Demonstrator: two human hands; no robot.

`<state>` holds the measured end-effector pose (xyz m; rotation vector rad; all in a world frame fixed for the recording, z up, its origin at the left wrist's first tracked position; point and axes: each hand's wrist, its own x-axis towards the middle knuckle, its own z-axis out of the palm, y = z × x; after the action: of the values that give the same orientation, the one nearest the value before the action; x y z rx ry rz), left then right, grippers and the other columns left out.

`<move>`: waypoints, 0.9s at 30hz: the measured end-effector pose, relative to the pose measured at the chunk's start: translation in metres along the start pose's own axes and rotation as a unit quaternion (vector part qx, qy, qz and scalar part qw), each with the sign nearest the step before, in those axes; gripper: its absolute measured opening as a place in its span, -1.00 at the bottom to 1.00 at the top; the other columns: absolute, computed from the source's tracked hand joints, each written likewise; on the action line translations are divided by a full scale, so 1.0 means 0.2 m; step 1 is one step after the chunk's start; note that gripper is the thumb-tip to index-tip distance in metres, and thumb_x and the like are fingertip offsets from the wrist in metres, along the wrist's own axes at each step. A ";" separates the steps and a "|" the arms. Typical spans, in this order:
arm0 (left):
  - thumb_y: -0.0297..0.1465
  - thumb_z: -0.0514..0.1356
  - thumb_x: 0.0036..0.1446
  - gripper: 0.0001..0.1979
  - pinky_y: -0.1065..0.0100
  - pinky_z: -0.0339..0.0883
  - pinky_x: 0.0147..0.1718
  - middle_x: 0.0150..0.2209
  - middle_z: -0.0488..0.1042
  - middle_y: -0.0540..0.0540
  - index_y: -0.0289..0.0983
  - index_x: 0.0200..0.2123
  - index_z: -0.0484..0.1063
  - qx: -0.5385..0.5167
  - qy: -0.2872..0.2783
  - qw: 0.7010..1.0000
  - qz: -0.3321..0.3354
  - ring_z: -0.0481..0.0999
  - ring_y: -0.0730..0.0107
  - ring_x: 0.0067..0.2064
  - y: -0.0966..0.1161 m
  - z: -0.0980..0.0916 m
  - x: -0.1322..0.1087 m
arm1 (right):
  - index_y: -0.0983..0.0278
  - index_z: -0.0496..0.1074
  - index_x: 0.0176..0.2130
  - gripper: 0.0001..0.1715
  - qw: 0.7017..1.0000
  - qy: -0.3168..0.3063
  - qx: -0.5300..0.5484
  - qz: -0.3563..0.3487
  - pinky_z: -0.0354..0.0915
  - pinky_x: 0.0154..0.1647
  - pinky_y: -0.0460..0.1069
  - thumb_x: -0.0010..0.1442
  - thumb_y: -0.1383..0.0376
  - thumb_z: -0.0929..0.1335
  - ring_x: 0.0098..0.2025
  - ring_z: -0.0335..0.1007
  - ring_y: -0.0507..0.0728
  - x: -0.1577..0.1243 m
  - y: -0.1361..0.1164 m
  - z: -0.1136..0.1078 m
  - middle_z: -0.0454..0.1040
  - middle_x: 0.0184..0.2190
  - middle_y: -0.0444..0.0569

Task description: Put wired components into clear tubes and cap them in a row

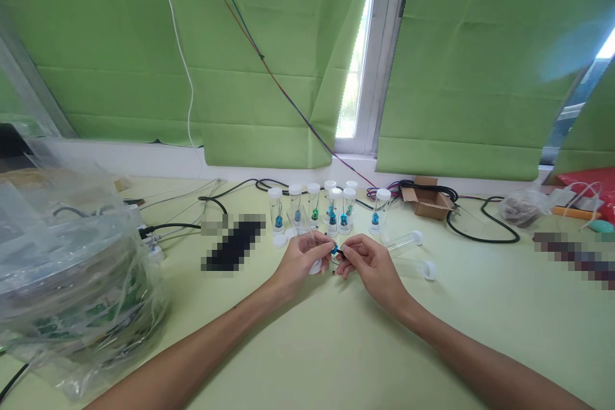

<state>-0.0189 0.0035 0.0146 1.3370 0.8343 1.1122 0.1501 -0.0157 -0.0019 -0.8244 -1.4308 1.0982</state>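
My left hand point(300, 261) is closed, thumb and fingers pinching a small blue part point(335, 248). From the other side my right hand point(372, 264) pinches the dark end of the same piece; its exact kind is too small to make out. Just beyond my hands stand several clear tubes with white caps point(383, 195), holding small blue or green parts point(314, 213). A clear tube point(404, 243) lies on its side to the right of my right hand, with another white cap point(429, 270) nearer me. Beside my left hand is a loose white cap point(279, 241).
A plastic-wrapped reel point(72, 282) fills the left of the pale green table point(317, 359). Black cables point(485, 240) and an open cardboard box point(429, 205) lie along the back. A clear plastic bag point(523, 207) sits at right. Green blinds point(269, 102) hang behind.
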 end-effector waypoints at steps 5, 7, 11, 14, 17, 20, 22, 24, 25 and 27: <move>-0.24 0.31 0.04 -0.78 0.40 0.12 -0.53 -0.55 0.45 -0.01 -0.29 -0.36 0.48 0.013 -0.014 1.000 0.007 0.33 0.50 -0.57 0.00 0.01 0.00 | 0.25 0.32 -0.32 -0.57 0.998 -0.018 0.037 0.041 0.39 -0.57 -0.03 0.17 -0.06 0.36 -0.58 0.46 0.07 0.01 0.02 0.00 0.48 -0.53 -0.11; -0.24 0.31 0.03 -0.78 0.39 0.12 -0.53 -0.55 0.45 -0.01 -0.29 -0.36 0.49 0.017 -0.013 1.000 0.009 0.34 0.49 -0.58 0.00 0.01 -0.01 | 0.25 0.31 -0.34 -0.55 0.997 -0.019 0.041 0.057 0.36 -0.61 -0.05 0.17 -0.09 0.34 -0.61 0.45 0.07 0.01 0.03 0.00 0.47 -0.57 -0.13; -0.25 0.32 0.01 -0.79 0.40 0.11 -0.54 -0.57 0.44 0.01 -0.28 -0.37 0.50 0.014 -0.012 1.000 0.009 0.33 0.50 -0.59 0.00 0.02 -0.01 | 0.24 0.31 -0.35 -0.52 0.995 -0.015 0.047 0.091 0.32 -0.66 -0.08 0.14 -0.12 0.35 -0.65 0.42 0.05 0.02 0.03 0.00 0.46 -0.60 -0.16; -0.27 0.33 0.01 -0.81 0.40 0.11 -0.54 -0.58 0.43 0.02 -0.27 -0.39 0.50 0.013 -0.009 1.000 0.008 0.32 0.51 -0.59 0.01 0.02 -0.01 | 0.24 0.32 -0.35 -0.51 0.992 -0.015 0.056 0.111 0.31 -0.67 -0.08 0.11 -0.13 0.36 -0.66 0.41 0.05 0.02 0.02 0.00 0.45 -0.62 -0.16; -0.27 0.33 0.01 -0.82 0.40 0.12 -0.54 -0.58 0.43 0.02 -0.27 -0.39 0.50 0.007 0.001 1.000 0.008 0.32 0.52 -0.59 0.00 0.03 -0.01 | 0.25 0.32 -0.35 -0.49 0.991 -0.016 0.070 0.116 0.30 -0.66 -0.09 0.10 -0.14 0.37 -0.65 0.41 0.04 0.02 0.02 0.00 0.45 -0.61 -0.16; -0.28 0.32 0.03 -0.82 0.40 0.12 -0.53 -0.56 0.43 0.02 -0.28 -0.38 0.50 -0.014 0.005 1.000 0.006 0.32 0.53 -0.58 -0.01 0.02 -0.01 | 0.26 0.33 -0.34 -0.51 0.991 -0.014 0.081 0.110 0.30 -0.63 -0.08 0.11 -0.12 0.37 -0.63 0.41 0.04 0.02 0.01 0.00 0.46 -0.59 -0.15; -0.29 0.31 0.05 -0.83 0.41 0.12 -0.54 -0.56 0.42 0.02 -0.28 -0.38 0.49 -0.032 0.005 0.999 0.004 0.32 0.53 -0.58 -0.01 0.02 0.00 | 0.26 0.34 -0.32 -0.54 0.992 -0.012 0.077 0.097 0.32 -0.58 -0.07 0.11 -0.08 0.39 -0.59 0.42 0.05 0.02 0.00 0.01 0.47 -0.56 -0.14; -0.30 0.30 0.07 -0.84 0.42 0.12 -0.54 -0.56 0.41 0.03 -0.29 -0.38 0.49 -0.050 0.004 0.999 0.001 0.32 0.54 -0.57 -0.01 0.01 0.00 | 0.26 0.36 -0.29 -0.57 0.994 -0.016 0.067 0.080 0.33 -0.53 -0.06 0.10 -0.04 0.42 -0.55 0.43 0.04 0.01 0.00 0.01 0.50 -0.53 -0.12; -0.31 0.30 0.07 -0.85 0.42 0.11 -0.54 -0.56 0.41 0.03 -0.29 -0.39 0.48 -0.056 0.005 0.998 0.000 0.32 0.54 -0.57 -0.01 0.01 0.00 | 0.26 0.36 -0.27 -0.58 0.995 -0.019 0.064 0.072 0.33 -0.51 -0.06 0.09 -0.01 0.44 -0.53 0.43 0.04 0.01 0.00 0.00 0.51 -0.52 -0.12; -0.32 0.30 0.07 -0.85 0.43 0.11 -0.55 -0.56 0.41 0.02 -0.29 -0.39 0.48 -0.057 0.005 0.998 0.000 0.32 0.55 -0.57 -0.01 0.01 0.00 | 0.25 0.37 -0.26 -0.58 0.996 -0.025 0.062 0.061 0.33 -0.49 -0.06 0.06 0.02 0.47 -0.53 0.42 0.04 0.01 0.00 0.00 0.51 -0.53 -0.13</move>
<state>-0.0165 0.0023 0.0131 1.2368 0.7664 1.1507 0.1493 -0.0142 -0.0003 -0.8081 -1.3527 1.2960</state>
